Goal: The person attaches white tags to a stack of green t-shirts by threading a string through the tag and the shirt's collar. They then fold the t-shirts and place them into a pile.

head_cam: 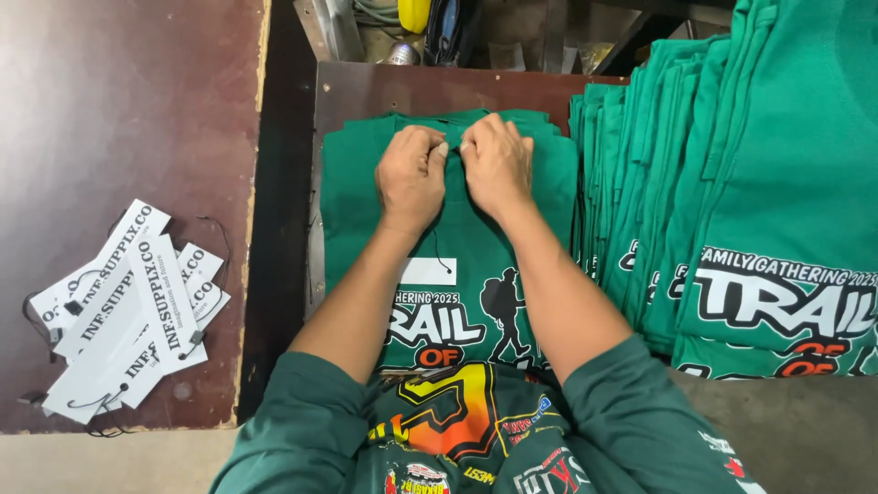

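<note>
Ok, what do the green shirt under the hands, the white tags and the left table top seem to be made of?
Green shirt: soft matte knit cloth, probably cotton; it creases and folds flat.
White tags: stiff matte card with thin black string loops.
Table top: dark brown laminated board, slightly glossy, pale wood showing at the chipped edge.

A loose heap of white paper hang tags (123,306) with thin black strings lies on the dark reddish-brown tabletop (119,110) at the left. To the right stands a fanned stack of folded green printed T-shirts (732,210). Beyond the far edge sit a yellow object (413,14) and what may be a small metal can (400,54), partly hidden.
</note>
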